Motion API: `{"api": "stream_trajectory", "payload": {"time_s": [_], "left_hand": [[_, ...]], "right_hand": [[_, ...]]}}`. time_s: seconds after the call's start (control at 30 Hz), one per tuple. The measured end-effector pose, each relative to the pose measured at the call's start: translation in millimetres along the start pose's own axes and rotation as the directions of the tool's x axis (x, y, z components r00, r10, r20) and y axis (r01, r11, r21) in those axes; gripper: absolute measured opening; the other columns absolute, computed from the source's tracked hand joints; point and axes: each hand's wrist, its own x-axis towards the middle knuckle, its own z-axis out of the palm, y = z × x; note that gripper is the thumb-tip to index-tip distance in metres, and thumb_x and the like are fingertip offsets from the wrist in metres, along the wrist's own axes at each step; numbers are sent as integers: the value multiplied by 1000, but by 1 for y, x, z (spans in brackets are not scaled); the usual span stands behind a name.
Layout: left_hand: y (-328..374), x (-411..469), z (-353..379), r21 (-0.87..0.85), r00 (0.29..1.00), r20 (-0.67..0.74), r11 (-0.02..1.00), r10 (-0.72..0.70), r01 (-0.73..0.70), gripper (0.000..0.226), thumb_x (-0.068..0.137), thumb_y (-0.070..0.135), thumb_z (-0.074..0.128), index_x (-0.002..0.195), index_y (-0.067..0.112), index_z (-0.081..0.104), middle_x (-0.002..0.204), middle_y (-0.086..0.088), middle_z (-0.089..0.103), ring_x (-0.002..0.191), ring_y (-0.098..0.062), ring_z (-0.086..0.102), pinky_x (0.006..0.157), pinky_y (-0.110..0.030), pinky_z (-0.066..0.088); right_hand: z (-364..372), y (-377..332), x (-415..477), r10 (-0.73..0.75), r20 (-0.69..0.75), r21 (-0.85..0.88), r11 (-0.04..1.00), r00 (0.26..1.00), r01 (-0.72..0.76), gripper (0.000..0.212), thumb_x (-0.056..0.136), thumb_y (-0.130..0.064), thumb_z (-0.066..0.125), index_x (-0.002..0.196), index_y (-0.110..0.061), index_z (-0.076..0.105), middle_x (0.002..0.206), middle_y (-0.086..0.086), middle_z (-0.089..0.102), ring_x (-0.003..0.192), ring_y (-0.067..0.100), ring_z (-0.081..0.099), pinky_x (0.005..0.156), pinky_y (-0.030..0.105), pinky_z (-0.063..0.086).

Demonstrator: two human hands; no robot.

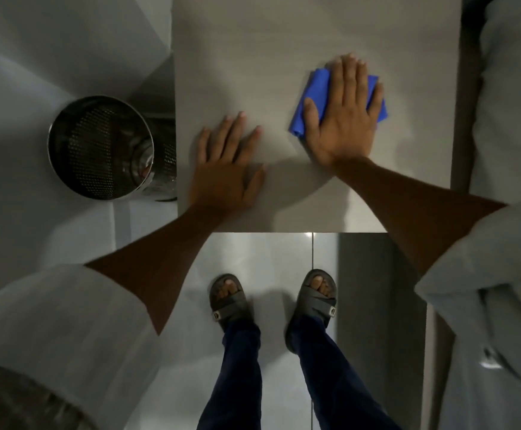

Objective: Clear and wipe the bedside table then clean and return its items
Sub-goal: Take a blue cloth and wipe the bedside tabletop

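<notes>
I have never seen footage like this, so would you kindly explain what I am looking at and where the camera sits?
There is no machine here: a person wears one camera on the head, looking straight down. You see both bare arms, and below them the legs and sandals on the tiled floor. The pale square is the bedside table, with nothing on it but the hands and a cloth. The right hand presses a folded blue cloth flat on the top, apparently wiping. The left hand lies flat and empty, steadying the table. A perforated metal bin stands on the floor to the left.
</notes>
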Motion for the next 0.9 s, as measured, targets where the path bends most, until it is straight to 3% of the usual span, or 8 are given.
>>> {"api": "stream_trajectory", "payload": {"time_s": [0.13,0.3,0.4,0.53,0.77,0.9], "left_hand": [[-1,-3,1,32,998,-4,997,-68,68,60,99,50,29,152,22,28,162,-9,23,150,-24,19,120,-49,14],[1,-4,-4,50,994,57,995,-93,91,68,96,57,26,154,22,18,163,-11,15,150,-28,15,119,-54,13],[2,-4,-3,66,993,46,993,-106,103,67,96,56,27,153,21,22,162,-12,18,149,-29,18,118,-54,15],[3,-5,-4,68,992,55,992,-112,108,67,96,56,26,153,21,22,163,-12,17,149,-29,18,118,-54,16],[3,-5,-7,10,991,54,993,-122,122,68,94,55,31,152,21,24,163,-11,17,150,-28,17,120,-52,11],[2,-5,-7,-29,994,21,994,-104,104,66,93,52,38,151,20,30,161,-11,22,149,-28,20,119,-52,13]], "right_hand": [[10,-19,-35,-171,12,26,985,985,171,66,95,-50,36,146,-8,37,158,13,27,148,29,19,118,55,9],[12,9,-104,-225,105,-36,973,969,230,64,100,-50,28,152,-14,24,161,10,18,150,27,9,120,53,3],[5,52,-133,-140,131,-69,986,981,150,65,99,-49,27,154,-16,17,162,8,13,150,25,5,120,52,1],[-7,100,-137,-3,122,-44,999,993,9,66,97,-48,27,152,-13,23,161,9,19,150,24,11,119,54,3],[-12,111,-82,145,56,-45,989,988,-142,65,98,-50,20,152,-13,21,161,9,19,149,26,11,119,54,3],[-22,107,-24,118,51,-38,992,992,-117,73,96,-60,19,153,-14,17,162,10,15,150,26,8,119,53,-1]]}}
